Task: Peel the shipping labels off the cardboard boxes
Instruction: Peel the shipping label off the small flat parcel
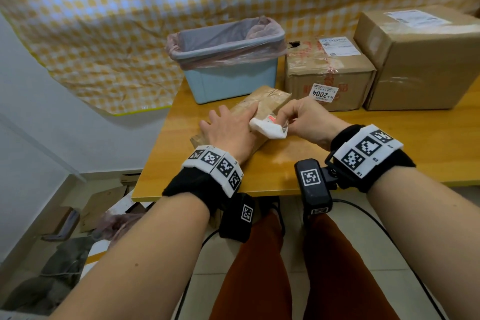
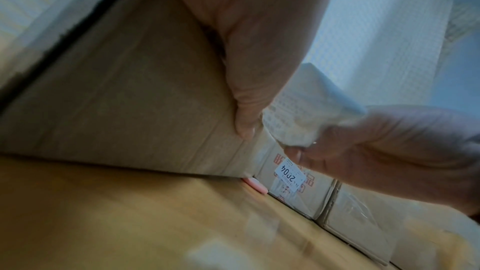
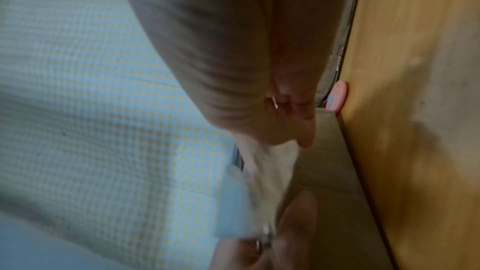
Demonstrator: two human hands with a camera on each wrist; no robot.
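Observation:
A flat cardboard box (image 1: 267,100) lies on the wooden table (image 1: 389,138) in front of me. My left hand (image 1: 233,118) presses on its top with straight fingers. My right hand (image 1: 283,122) pinches a white shipping label (image 1: 268,128) that curls up off the box, partly peeled. In the left wrist view a left finger (image 2: 246,89) holds the box (image 2: 130,100) down beside the lifted label (image 2: 306,110). The right wrist view is blurred; it shows the label (image 3: 265,171) hanging from my right fingers (image 3: 291,126).
A blue bin (image 1: 228,75) lined with a pink bag stands behind the flat box. To its right stand a medium box (image 1: 335,78) with a top label (image 1: 339,45) and a "2004" sticker (image 1: 324,92), and a large box (image 1: 426,65) with a label (image 1: 415,18). A small pink object (image 2: 255,186) lies by the flat box.

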